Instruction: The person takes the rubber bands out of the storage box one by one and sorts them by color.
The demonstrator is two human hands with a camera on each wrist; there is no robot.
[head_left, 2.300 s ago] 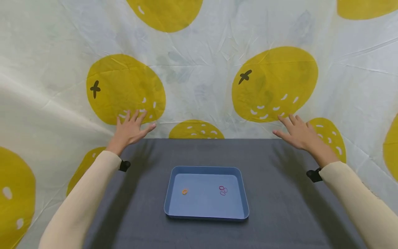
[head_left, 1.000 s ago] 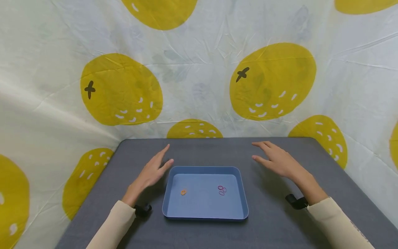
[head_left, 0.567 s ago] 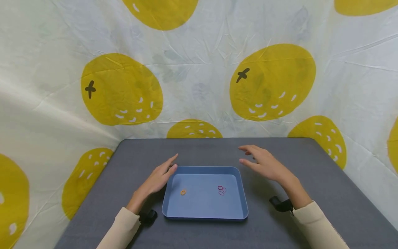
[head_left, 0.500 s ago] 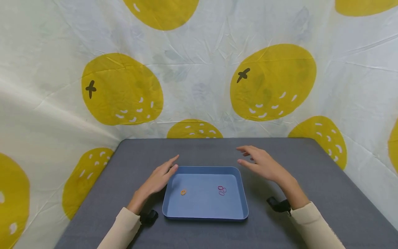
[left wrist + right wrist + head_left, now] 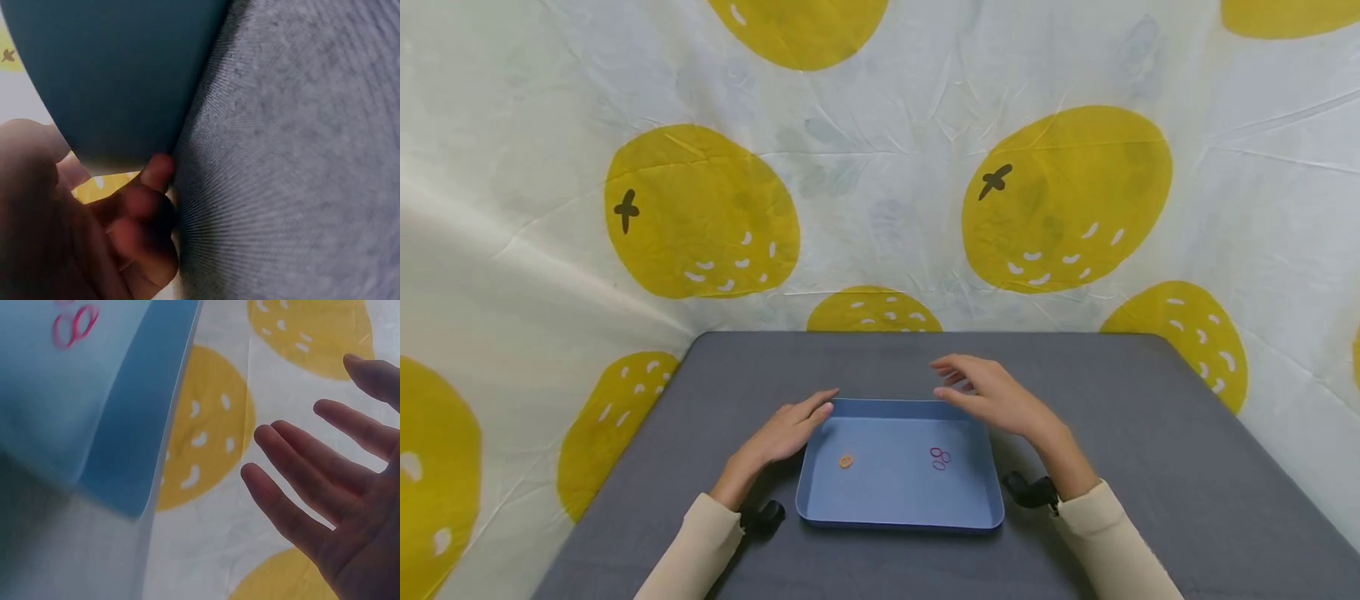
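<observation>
A shallow blue tray (image 5: 891, 504) lies on the dark grey table. In it, a small orange ring (image 5: 846, 462) sits to the left, and three thin red and pink rings, like rubber bands (image 5: 938, 465), sit together to the right. My left hand (image 5: 784, 433) holds the tray's back left corner, thumb at the rim. The left wrist view shows its bent fingers (image 5: 147, 250) against the outside of the tray wall (image 5: 125, 81), low by the cloth. Over the back right part of the tray hovers my right hand (image 5: 1000, 400), fingers apart and holding nothing.
Grey cloth covers the table (image 5: 1150, 500) around the tray. Behind it hangs a white curtain (image 5: 880, 167) with large yellow fruit prints. A black wrist camera (image 5: 766, 518) sits by the left wrist and another camera (image 5: 1028, 490) by the right.
Both hands have come down and inward from far apart. The left has reached the tray's back left corner; the right has moved left to above the tray's back right part. The rings lie unmoved.
</observation>
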